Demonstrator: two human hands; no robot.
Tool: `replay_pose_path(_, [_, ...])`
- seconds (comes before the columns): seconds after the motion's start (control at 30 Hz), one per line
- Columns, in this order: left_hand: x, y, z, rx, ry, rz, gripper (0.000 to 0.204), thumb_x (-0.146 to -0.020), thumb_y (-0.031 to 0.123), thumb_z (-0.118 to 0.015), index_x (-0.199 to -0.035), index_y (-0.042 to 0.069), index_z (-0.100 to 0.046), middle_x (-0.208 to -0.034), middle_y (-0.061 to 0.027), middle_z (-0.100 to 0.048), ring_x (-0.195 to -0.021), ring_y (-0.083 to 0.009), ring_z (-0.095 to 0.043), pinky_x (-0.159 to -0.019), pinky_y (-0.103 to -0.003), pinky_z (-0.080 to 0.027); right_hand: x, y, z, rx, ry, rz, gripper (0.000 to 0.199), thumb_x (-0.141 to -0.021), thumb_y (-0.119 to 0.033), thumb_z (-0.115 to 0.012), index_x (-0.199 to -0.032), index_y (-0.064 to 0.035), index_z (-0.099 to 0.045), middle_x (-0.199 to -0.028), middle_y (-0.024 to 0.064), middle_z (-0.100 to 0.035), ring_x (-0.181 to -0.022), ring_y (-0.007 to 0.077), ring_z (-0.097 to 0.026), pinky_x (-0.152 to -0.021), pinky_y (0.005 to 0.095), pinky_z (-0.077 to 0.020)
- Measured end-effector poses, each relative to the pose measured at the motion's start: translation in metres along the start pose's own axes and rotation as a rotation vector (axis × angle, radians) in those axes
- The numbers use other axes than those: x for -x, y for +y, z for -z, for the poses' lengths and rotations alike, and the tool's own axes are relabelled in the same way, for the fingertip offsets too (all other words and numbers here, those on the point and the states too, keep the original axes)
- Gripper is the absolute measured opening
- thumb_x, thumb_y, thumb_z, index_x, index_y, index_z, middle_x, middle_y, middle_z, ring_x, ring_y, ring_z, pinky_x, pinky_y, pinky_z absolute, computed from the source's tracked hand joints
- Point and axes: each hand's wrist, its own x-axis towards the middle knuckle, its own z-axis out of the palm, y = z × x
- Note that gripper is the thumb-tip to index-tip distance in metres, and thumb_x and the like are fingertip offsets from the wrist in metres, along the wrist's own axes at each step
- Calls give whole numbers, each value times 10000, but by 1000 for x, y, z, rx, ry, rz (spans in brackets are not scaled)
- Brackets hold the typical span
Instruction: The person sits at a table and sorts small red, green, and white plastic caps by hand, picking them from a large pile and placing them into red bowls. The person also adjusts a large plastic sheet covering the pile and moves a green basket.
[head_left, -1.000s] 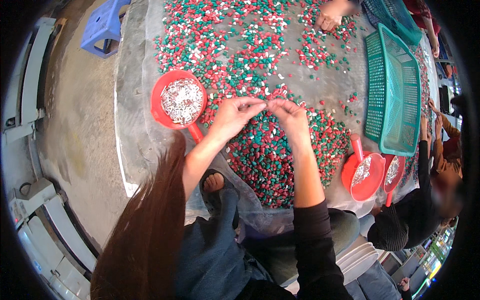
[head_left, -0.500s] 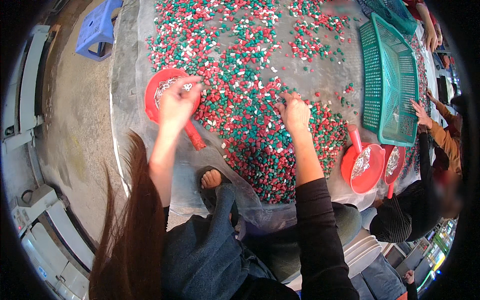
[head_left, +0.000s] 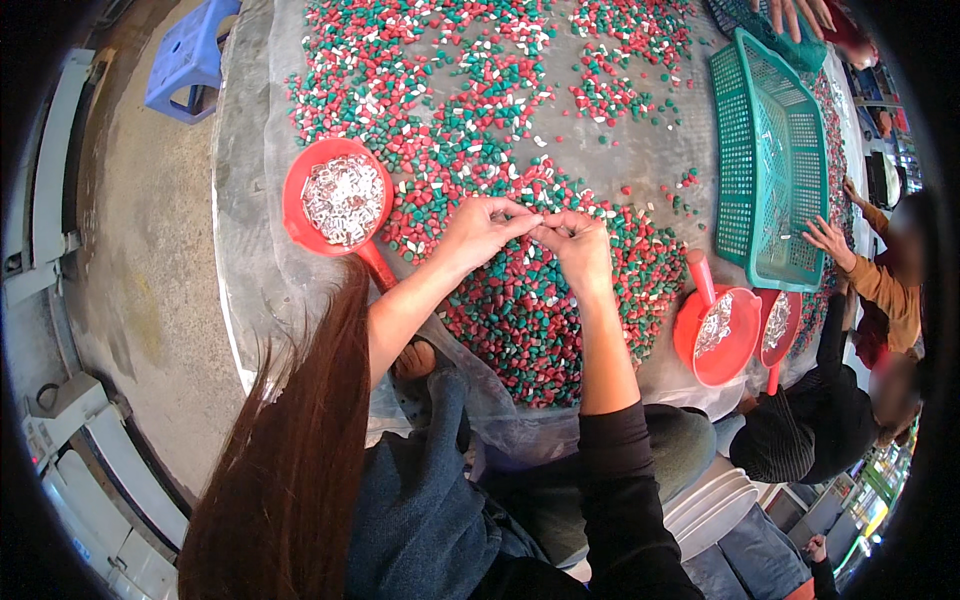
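Over a spread of small red, green and white pieces [head_left: 520,330], my left hand [head_left: 476,234] and my right hand [head_left: 580,250] meet fingertip to fingertip. Both are pinched closed; a tiny pale bit seems to show between them, too small to name. To the left of my left hand, a red dipper [head_left: 292,218] holds many small white ring-like or link-like pieces [head_left: 345,195]. Its handle points toward me, partly behind my hair and left forearm.
Two more red dippers [head_left: 742,345] [head_left: 792,340] with white pieces lie at the right. Behind them stands a green plastic basket [head_left: 735,190]. Other people's hands [head_left: 830,242] are at the far right. A blue stool [head_left: 190,55] is at the upper left, and a bare foot [head_left: 415,360] is below.
My left hand has left the dipper at the left and moved right to meet my right hand. My right hand has drawn slightly toward me, its fingers now pinched against the left's.
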Motion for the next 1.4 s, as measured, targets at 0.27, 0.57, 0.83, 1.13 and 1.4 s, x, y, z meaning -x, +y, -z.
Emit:
replay_pose_path(0.27, [0,0,28,-189,-29,30,197,-725,240,-716,-776,57,-663,-565,62,-523,-503,-15,-400,-455,-214,-313,3,-26,-9,390,-30,195,230,-638,-212,-730,-831,-97,-682,-792,91,-637,-669,252,-621,-613,371,-478])
replay_pose_path(0.57, [70,47,125,-762,650,12,211,-718,233,-698,-848,74,-647,-634,-100,-599,-574,-168,-579,-543,-317,-442,-94,12,5,692,74,-77,203,-725,-278,-670,-896,-170,-677,-725,105,-651,-672,212,-635,-656,347,-486])
replay_pose_path(0.83, [64,47,98,-738,633,-47,264,-744,261,-664,-972,128,-653,-641,-128,-611,-617,-229,-616,-591,-346,-470,-105,0,-13,1029,-23,-78,223,-733,-232,-627,-879,-65,-648,-937,138,-638,-884,273,-622,-772,358,-493])
replay_pose_path(1.13, [-37,18,-8,-706,118,-547,133,-765,195,-607,-861,133,-674,-809,-65,-645,-727,-242,-622,-652,-342,-491,-35,42,75,-475,218,-309,142,-713,-168,-722,-779,-90,-623,-588,-98,-461,-459,11,-339,-424,176,-236])
replay_pose_path(1.4, [-98,1,-75,-1052,79,-512,160,-760,209,-598,-865,92,-628,-795,-106,-623,-721,-289,-610,-618,-399,-481,-7,59,65,-595,296,-324,162,-711,-133,-727,-809,-76,-611,-593,-85,-504,-419,3,-340,-392,162,-229])
